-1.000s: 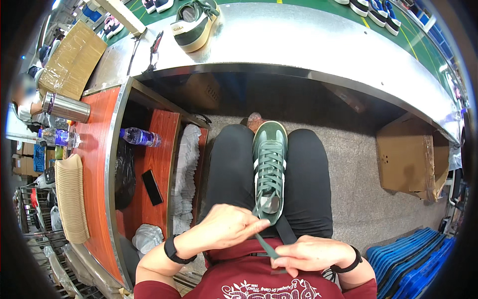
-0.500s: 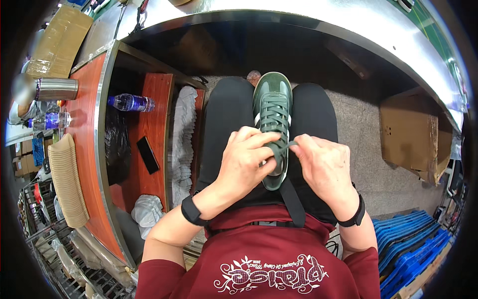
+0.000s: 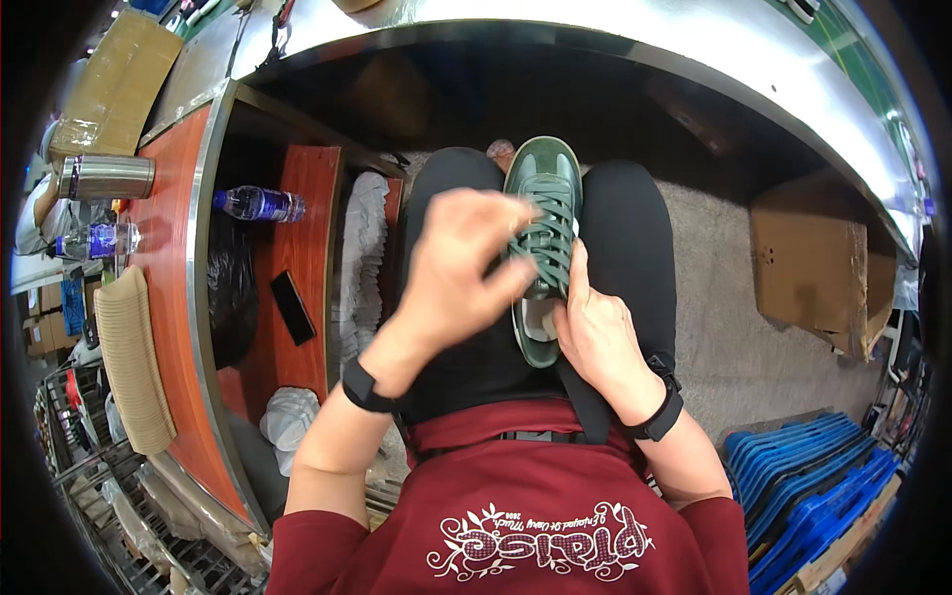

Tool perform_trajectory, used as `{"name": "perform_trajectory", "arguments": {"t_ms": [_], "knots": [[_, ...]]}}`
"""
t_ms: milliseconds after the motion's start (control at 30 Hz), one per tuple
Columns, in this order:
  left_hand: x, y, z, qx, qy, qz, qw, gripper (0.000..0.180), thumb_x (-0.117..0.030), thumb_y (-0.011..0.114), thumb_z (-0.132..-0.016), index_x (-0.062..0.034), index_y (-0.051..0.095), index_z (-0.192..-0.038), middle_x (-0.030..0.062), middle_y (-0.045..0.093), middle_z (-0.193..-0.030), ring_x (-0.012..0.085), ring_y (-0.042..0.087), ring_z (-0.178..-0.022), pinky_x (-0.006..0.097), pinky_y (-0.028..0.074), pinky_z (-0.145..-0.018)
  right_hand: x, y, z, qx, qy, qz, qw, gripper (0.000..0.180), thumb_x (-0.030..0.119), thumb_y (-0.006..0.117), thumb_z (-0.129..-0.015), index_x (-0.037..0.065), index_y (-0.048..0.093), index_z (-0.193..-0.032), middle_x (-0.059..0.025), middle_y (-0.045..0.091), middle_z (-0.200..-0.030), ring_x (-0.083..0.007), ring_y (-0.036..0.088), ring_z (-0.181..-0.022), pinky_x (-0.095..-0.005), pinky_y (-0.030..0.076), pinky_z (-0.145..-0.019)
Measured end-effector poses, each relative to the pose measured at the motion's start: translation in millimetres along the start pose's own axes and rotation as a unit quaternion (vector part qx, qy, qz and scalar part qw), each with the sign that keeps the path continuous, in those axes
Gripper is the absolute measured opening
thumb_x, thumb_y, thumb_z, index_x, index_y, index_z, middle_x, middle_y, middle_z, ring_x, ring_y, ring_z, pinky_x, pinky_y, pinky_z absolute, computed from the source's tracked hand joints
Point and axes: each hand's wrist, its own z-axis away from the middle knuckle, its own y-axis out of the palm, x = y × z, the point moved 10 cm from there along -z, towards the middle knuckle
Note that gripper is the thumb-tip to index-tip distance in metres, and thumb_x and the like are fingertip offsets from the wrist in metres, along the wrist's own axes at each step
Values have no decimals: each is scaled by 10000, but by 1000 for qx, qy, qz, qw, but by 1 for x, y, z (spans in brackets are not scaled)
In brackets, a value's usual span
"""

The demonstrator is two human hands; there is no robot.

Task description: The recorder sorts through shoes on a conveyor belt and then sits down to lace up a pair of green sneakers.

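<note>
A green sneaker point(image 3: 547, 164) with a white side stripe and green laces point(image 3: 545, 233) rests between my thighs, toe pointing away from me. My right hand point(image 3: 603, 342) holds its right side near the heel, index finger stretched along the edge and thumb at the opening. Over the left side of the laces is my left hand point(image 3: 461, 263), smeared by motion. Its thumb and fingertips are close to the lacing; whether a lace is between them does not show. The sole is hidden.
A metal-edged bench point(image 3: 635, 45) curves across the far side. At left, a red-brown shelf holds a water bottle point(image 3: 260, 204) and a black phone point(image 3: 293, 307). A cardboard box point(image 3: 808, 268) stands on the floor at right, above stacked blue plastic pieces point(image 3: 803, 486).
My right hand has let go of a lace end and moved down-left onto the shoe's side. The left hand has lifted and shifted up-left from the upper laces.
</note>
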Motion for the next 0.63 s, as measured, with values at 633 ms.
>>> {"name": "perform_trajectory", "arguments": {"t_ms": [633], "knots": [[-40, -181, 20, -209, 42, -282, 935, 451, 74, 598, -626, -52, 698, -1048, 115, 659, -955, 302, 646, -893, 362, 547, -777, 7, -103, -21, -67, 30, -342, 937, 349, 114, 586, -924, 78, 582, -1271, -37, 659, -747, -87, 612, -633, -248, 520, -629]]}}
